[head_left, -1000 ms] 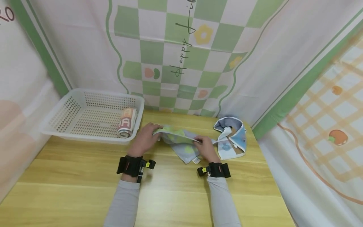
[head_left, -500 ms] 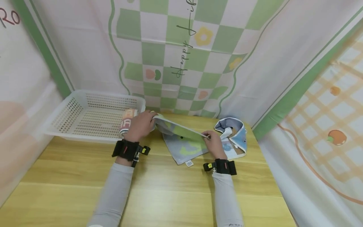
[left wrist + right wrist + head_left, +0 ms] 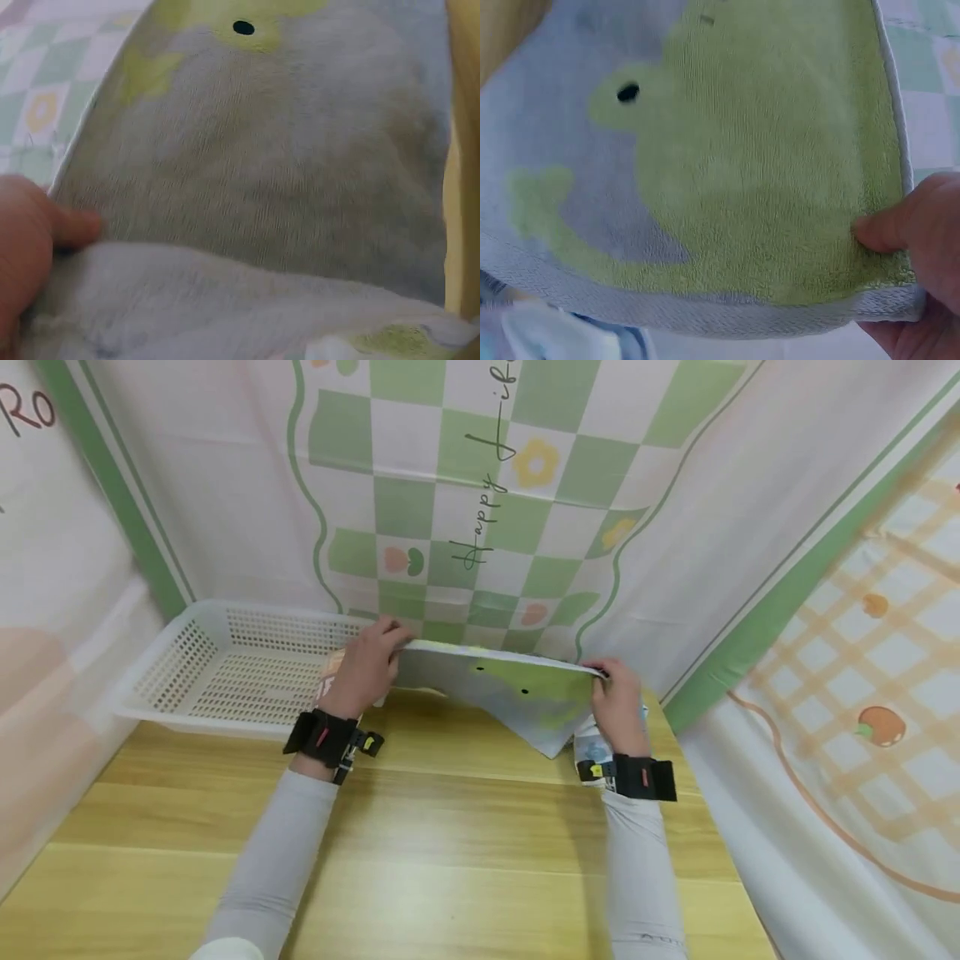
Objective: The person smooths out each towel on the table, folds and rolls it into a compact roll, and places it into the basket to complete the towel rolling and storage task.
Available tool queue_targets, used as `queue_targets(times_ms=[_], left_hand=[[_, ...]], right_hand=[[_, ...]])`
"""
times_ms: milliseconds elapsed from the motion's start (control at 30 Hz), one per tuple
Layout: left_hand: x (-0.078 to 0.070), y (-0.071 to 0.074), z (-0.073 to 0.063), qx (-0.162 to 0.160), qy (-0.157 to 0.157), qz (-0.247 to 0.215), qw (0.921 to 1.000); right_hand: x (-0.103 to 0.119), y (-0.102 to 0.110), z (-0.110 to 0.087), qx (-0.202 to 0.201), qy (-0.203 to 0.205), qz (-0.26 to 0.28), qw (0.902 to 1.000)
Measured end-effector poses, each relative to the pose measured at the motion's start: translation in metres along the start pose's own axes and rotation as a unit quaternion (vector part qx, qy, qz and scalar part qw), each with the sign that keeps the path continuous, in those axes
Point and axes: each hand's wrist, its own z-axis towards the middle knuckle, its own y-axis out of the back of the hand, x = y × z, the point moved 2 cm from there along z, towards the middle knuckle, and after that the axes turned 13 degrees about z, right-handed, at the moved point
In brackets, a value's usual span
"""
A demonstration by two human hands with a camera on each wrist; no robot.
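Observation:
A grey towel with lime-green patches and black dots hangs stretched between both hands above the table. My left hand pinches one end of its upper edge, next to the basket. The other upper corner is held by my right hand. In the left wrist view, the left thumb lies on the grey pile, and the near part of the towel folds over. The right wrist view shows the right thumb pressing on the green pile near the corner. Behind the right hand, a blue and white cloth item is mostly hidden.
At the back left stands a white perforated plastic basket. A rolled cloth inside it is partly covered by my left hand. A patterned curtain hangs along the back of the wooden table.
The hands have drawn apart, the left toward the basket and the right to the right. The towel, earlier bunched and partly resting on the table, is now raised and stretched wider.

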Motion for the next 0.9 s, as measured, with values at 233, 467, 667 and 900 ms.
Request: queue_targets(times_ms=[233,467,667,900], left_hand=[[-0.018,-0.020,-0.062,0.145,-0.060,-0.105,0.9820],[-0.031,-0.050,-0.120,0.292,-0.055,-0.135,0.9452],[-0.034,-0.053,-0.133,0.333,-0.027,-0.165,0.9281],[-0.020,-0.053,-0.119,0.293,0.008,-0.094,0.9514]], right_hand=[[-0.002,0.013,-0.061,0.015,0.011,-0.006,0.9998],[-0.010,-0.006,-0.130,0.144,-0.074,0.009,0.9868],[-0.004,-0.022,-0.154,0.286,-0.138,0.013,0.9481],[0.007,-0.009,-0.135,0.391,-0.158,0.041,0.9056]])
